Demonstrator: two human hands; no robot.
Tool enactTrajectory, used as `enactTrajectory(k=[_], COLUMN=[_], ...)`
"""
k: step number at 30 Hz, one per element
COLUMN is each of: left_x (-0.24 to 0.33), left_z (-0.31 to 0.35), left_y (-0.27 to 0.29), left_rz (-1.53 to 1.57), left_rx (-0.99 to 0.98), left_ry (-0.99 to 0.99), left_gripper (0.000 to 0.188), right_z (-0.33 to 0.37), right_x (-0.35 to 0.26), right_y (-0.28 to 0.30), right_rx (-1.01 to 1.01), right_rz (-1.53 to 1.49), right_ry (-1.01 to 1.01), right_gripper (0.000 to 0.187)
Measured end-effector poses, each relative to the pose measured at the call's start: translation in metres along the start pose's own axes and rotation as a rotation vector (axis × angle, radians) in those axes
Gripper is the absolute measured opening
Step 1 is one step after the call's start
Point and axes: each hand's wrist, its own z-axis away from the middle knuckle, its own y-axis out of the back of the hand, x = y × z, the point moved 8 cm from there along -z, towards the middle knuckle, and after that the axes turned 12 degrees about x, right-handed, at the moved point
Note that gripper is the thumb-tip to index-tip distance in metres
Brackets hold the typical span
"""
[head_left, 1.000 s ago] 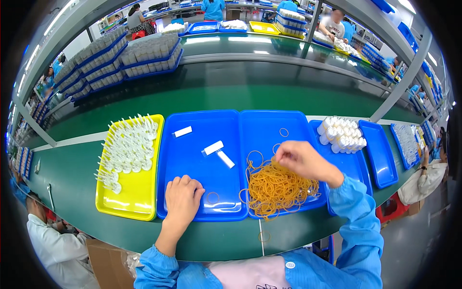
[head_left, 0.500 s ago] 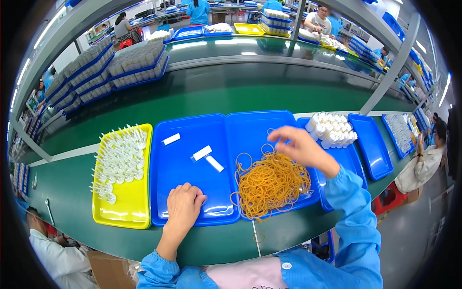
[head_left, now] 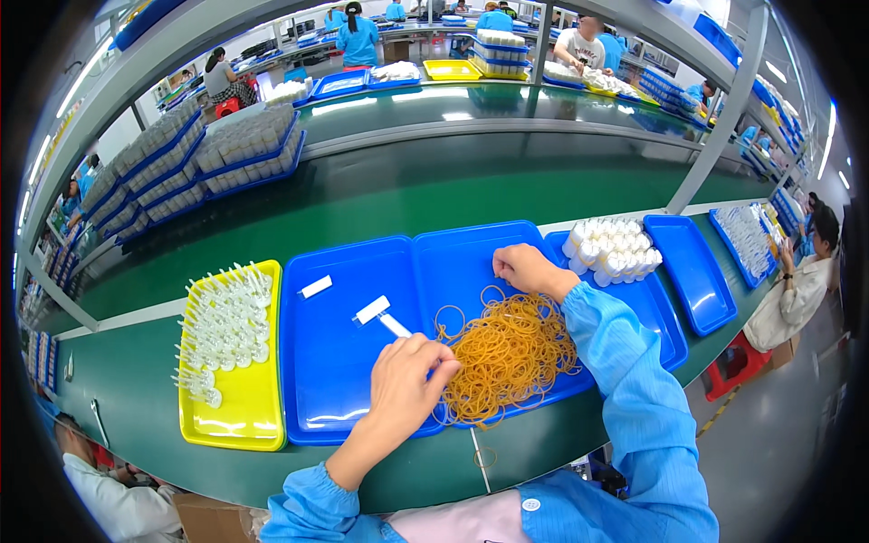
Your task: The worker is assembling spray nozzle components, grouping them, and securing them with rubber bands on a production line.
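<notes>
A tangled heap of tan rubber bands (head_left: 511, 362) fills the near part of a blue tray (head_left: 471, 249). Over this tray's far part, beyond the heap, is my right hand (head_left: 529, 270) with fingers curled in; what they hold, if anything, is hidden. My left hand (head_left: 405, 382) hovers where this tray meets the blue tray on its left (head_left: 339, 362), thumb and fingers drawn together beside the heap's left edge. I cannot make out anything between them. Three small white rectangular pieces lie in the left blue tray, among them one at the far left (head_left: 316, 287) and one nearer the middle (head_left: 372, 309).
At the left, a yellow tray (head_left: 226, 425) carries rows of clear stemmed plastic parts (head_left: 231, 317). White cylindrical parts (head_left: 611, 249) stand in a blue tray on the right, beside another blue tray (head_left: 692, 271). A wrench (head_left: 99, 423) lies far left. Stacked trays (head_left: 249, 154) and co-workers are beyond.
My left hand has moved right and up from the left tray toward the rubber bands. My right hand has shifted slightly left, its fingers now more curled. The view has tilted a little.
</notes>
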Motion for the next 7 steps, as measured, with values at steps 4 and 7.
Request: enactTrajectory(k=[4,7], left_x=[0.011,0.007], left_z=[-0.029,-0.059], left_y=[-0.032,-0.071], left_rz=[0.077,0.048], left_rx=[-0.015,-0.157], left_ry=[-0.103,-0.135], left_gripper=[0.011,0.015], right_z=[0.030,0.049], right_x=[-0.020,-0.046], right_y=[0.042,0.072], right_rx=[0.021,-0.070], right_rz=[-0.072,-0.138], right_ry=[-0.014,-0.047], right_gripper=[0.007,0.011])
